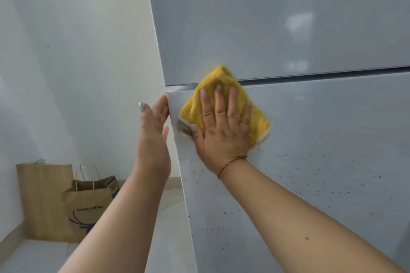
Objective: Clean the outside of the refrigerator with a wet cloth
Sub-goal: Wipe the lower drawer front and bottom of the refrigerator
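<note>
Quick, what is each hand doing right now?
Left hand: open, fingers resting on the lower fridge door edge.
Right hand: open, flat, pressing the yellow cloth on it.

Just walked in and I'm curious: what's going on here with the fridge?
A person is wiping the fridge. The right hand presses a yellow cloth flat against the lower door, just under the gap between the doors. The left hand holds that door's edge. Dark specks lower down are not yet wiped.

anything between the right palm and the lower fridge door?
Yes, in the head view: the yellow cloth lies flat between the right hand and the lower door, pressed by straight fingers just below the seam with the upper door.
</note>
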`<state>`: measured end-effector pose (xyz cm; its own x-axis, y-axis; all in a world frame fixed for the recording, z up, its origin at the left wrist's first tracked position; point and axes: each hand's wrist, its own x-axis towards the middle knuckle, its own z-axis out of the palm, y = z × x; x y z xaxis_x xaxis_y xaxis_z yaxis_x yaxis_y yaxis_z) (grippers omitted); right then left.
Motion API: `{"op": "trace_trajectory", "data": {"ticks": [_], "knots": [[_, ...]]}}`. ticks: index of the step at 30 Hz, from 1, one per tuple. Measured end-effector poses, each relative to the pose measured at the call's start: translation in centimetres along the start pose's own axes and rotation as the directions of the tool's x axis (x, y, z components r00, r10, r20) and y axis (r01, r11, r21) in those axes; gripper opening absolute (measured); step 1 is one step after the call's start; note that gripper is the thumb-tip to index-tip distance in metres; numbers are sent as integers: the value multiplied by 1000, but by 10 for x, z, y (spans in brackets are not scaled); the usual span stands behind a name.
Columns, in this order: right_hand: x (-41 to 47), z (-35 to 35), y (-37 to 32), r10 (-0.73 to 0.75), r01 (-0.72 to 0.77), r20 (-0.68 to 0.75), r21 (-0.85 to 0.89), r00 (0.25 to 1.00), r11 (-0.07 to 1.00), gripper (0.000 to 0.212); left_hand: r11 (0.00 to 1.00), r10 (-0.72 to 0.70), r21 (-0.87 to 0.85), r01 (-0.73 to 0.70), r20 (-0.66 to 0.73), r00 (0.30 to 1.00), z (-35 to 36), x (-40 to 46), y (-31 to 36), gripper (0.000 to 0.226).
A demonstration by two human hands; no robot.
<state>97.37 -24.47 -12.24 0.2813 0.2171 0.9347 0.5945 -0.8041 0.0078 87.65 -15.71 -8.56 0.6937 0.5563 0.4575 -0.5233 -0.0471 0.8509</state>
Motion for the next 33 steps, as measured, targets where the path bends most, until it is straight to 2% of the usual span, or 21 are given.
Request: {"op": "trace_trajectory", "data": {"ticks": [4, 7, 12, 15, 19, 22, 25, 29, 33], "knots": [[6, 1, -13, -269, 270, 38, -23, 962, 963, 68, 990, -53, -135, 51, -12, 999, -7, 2, 7, 63], [9, -2, -11, -406, 411, 95, -39, 909, 911, 69, 994, -38, -108, 34, -27, 999, -15, 7, 10, 62], [-10, 2, 5, -623, 635, 171, -30, 764, 772, 67, 999, -24, -24, 22, -88, 996, -18, -1, -1, 57], [-35, 9, 18, -693, 711, 190, -43, 695, 702, 65, 999, -23, 22, 26, -145, 989, -8, -15, -9, 49], [-58, 13, 57, -750, 765, 155, -89, 643, 638, 63, 952, 150, 292, -95, -172, 974, -1, -31, -23, 52], [-59, 7, 91, -725, 728, 78, -123, 685, 675, 59, 861, 267, 476, -178, -127, 955, 7, -40, -29, 60], [-56, 0, 119, -651, 647, 39, -161, 758, 745, 62, 778, 346, 575, -252, -58, 937, 22, -49, -29, 56], [-53, -12, 161, -495, 482, -7, -212, 869, 850, 67, 681, 379, 647, -343, 91, 921, 58, -54, -33, 61], [-47, -20, 188, -353, 337, -41, -215, 935, 917, 69, 607, 390, 685, -403, 186, 902, 89, -52, -35, 65]]}}
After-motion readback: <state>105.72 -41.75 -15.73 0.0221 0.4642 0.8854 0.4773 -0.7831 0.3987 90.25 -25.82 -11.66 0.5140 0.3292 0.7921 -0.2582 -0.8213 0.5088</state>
